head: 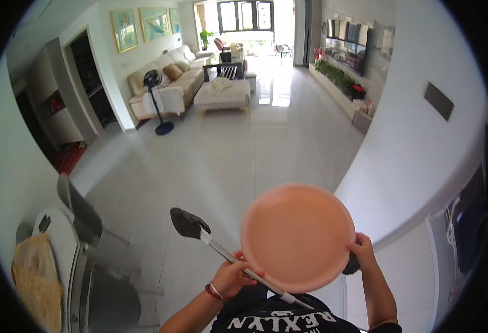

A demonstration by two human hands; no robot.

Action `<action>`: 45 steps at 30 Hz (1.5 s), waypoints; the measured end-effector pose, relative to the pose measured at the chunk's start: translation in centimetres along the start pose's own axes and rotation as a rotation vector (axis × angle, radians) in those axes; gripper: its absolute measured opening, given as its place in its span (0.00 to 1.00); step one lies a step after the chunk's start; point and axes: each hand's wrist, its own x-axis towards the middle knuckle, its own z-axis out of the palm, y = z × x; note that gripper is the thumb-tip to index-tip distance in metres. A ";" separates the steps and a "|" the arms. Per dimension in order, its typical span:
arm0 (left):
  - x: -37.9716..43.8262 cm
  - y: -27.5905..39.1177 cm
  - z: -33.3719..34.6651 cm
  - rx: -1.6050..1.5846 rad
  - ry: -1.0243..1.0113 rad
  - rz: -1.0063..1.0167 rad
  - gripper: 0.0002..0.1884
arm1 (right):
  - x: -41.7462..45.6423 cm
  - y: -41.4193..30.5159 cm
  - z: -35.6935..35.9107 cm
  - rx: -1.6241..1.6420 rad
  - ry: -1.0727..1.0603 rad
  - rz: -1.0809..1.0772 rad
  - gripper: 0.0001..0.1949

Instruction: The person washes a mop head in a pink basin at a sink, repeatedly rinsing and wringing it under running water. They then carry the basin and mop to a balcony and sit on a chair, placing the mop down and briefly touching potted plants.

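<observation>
My left hand (232,278) grips a slim metal pole (223,252) that slants across in front of my body. A dark grey head (188,222), perhaps fabric, is at the pole's far upper-left end. My right hand (364,252) pinches the right rim of a round pink plastic basin (298,237). The basin faces up towards me, and I see nothing inside it. My left fingers are close to its lower-left rim; whether they touch it is unclear. Beneath my right hand, a dark bundle (352,265) is partly hidden by the basin.
At lower left stands a white table (67,233) with a tan cover (38,283) and grey chairs (113,297). A white wall (410,137) runs along the right. Farther off are a pedestal fan (156,102), a cream sofa (175,81) and an ottoman (223,95) on glossy tiles (244,145).
</observation>
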 end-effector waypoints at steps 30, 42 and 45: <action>102.3 53.9 5.4 0.068 -0.024 -0.025 0.25 | 113.5 -21.0 9.5 0.064 0.005 -0.069 0.11; 144.0 76.5 9.6 0.105 0.046 -0.030 0.25 | 160.2 -29.3 11.6 0.029 0.012 -0.067 0.11; 154.0 81.1 10.6 0.001 0.039 0.006 0.26 | 171.8 -32.9 12.4 0.031 -0.024 -0.067 0.11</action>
